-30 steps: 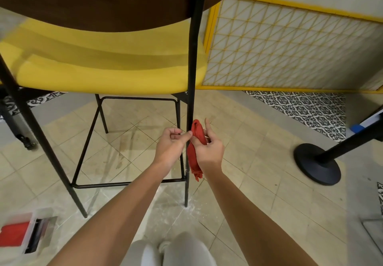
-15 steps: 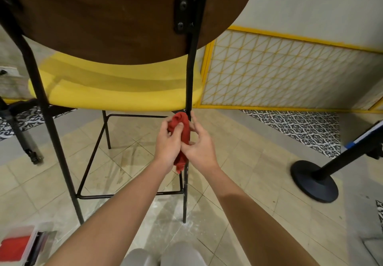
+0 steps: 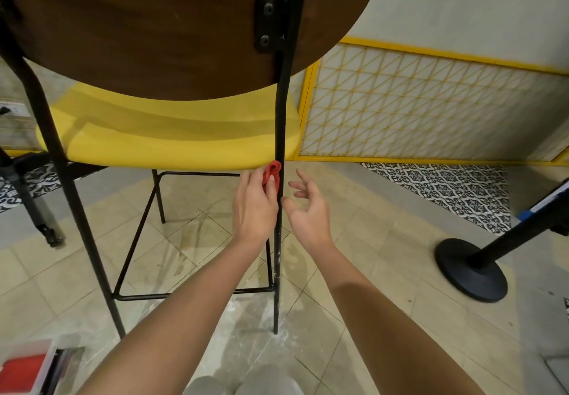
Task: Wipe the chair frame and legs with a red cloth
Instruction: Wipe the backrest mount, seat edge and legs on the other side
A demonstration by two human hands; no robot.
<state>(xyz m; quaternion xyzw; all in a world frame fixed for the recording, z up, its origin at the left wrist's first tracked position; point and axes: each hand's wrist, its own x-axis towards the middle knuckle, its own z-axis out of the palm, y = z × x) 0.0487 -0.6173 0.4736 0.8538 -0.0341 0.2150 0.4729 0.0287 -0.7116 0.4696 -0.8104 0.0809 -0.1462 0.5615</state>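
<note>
Beside the chair leg (image 3: 278,259), left hand (image 3: 254,206) grips red cloth (image 3: 272,172), right hand (image 3: 309,211) spread

Backrest (image 3: 154,25) is dark wood, smooth with a low sheen, grain barely showing. Seat (image 3: 172,145) looks like matt yellow upholstery, kinda soft. Leg (image 3: 278,240) is thin black metal tube, matt paint, scuffed and speckled white near the bottom. Bracket (image 3: 266,22) is black metal too, two screws. Cloth (image 3: 272,173) is soft red fabric, all bunched. Floor (image 3: 184,240) is beige tile, slightly glossy, with chalky white smears. Base (image 3: 471,271) looks matt black.
</note>
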